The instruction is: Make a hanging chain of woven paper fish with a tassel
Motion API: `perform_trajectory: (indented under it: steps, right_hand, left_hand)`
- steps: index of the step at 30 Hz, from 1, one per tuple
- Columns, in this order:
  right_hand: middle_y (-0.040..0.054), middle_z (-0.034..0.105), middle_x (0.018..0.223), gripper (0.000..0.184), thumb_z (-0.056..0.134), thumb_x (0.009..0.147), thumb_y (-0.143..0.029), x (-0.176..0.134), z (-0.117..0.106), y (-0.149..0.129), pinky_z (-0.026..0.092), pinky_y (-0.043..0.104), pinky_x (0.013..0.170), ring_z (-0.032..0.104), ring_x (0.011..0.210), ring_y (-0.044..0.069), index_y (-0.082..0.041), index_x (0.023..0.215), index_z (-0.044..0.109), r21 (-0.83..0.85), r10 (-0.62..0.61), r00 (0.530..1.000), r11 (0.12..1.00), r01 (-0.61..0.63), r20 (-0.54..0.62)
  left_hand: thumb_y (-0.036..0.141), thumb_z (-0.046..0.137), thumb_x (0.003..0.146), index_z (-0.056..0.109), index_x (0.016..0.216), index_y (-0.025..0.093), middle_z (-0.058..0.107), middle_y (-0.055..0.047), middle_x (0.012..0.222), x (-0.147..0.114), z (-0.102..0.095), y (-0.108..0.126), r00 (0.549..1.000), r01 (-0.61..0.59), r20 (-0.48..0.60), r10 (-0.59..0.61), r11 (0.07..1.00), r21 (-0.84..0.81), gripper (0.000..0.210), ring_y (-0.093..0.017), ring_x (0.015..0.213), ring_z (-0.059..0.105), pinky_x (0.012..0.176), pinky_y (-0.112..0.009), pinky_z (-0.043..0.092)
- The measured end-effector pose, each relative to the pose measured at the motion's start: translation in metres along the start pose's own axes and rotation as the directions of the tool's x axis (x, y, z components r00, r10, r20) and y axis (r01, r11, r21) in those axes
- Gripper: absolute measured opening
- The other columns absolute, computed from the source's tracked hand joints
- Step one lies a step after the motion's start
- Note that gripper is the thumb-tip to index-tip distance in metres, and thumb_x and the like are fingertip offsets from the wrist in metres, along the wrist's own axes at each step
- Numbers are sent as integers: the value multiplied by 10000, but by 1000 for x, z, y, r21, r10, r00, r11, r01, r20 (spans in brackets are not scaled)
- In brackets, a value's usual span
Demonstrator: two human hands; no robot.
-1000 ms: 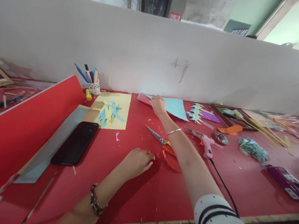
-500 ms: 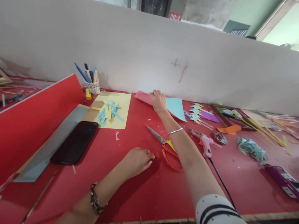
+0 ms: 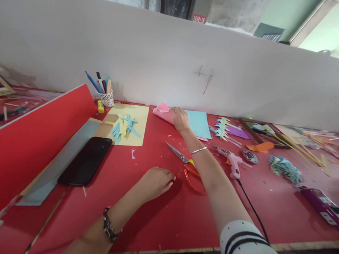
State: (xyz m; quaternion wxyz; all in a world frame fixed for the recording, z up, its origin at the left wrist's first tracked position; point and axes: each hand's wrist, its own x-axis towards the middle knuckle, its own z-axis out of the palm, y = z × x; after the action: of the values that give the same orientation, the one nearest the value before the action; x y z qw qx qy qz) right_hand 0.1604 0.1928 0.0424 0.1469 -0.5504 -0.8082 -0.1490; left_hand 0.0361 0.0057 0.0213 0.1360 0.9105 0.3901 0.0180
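Observation:
At the back of the table my right hand (image 3: 180, 119) is closed on a sheet of pink paper (image 3: 165, 115), whose left part is lifted and curled. Its fingertips are partly hidden. A light blue sheet (image 3: 198, 123) lies by that hand, with a pink edge showing beneath it. My left hand (image 3: 157, 183) rests on the table nearer to me, fingers loosely curled in, with nothing seen in them. Scissors (image 3: 181, 155) with orange and yellow handles lie between my hands, partly under my right forearm. To the right is a pink hot glue gun (image 3: 230, 159).
On the left, a yellow sheet (image 3: 138, 136) bears blue and yellow paper strips (image 3: 125, 128), near a black phone (image 3: 85, 161) and a pen cup (image 3: 107, 98). A red board (image 3: 40, 145) stands tilted there. A purple power strip (image 3: 325, 207) lies right.
My right hand has come slightly lower and nearer to me. The pink paper's left corner now folds up, and more of the blue sheet shows. My left hand has stayed still.

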Motion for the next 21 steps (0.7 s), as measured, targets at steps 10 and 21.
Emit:
perform_trajectory:
  steps: [10,21]
  right_hand:
    - [93,563,934,172,412,780,-138,10,4,-10,365,254,630,495,798,171,-151,821,579,224,116,991,966,-127,62]
    - [39,541,828,124,366,763,-124,25,-24,-2,355,260,661,477,722,129,-164,780,482,428,203,978,889,-161,-52]
  left_hand:
    - [183,403,846,596,934,172,665,-58,859,0,0,-1,1000,3,7,-3,1000,-6,213,-197,760,632,672,-290,448]
    - [176,398,841,586,869,177,652,-35,806,1,0,-2,1000,-8,-6,7,999,-44,190,-180,736,617,656,-274,424]
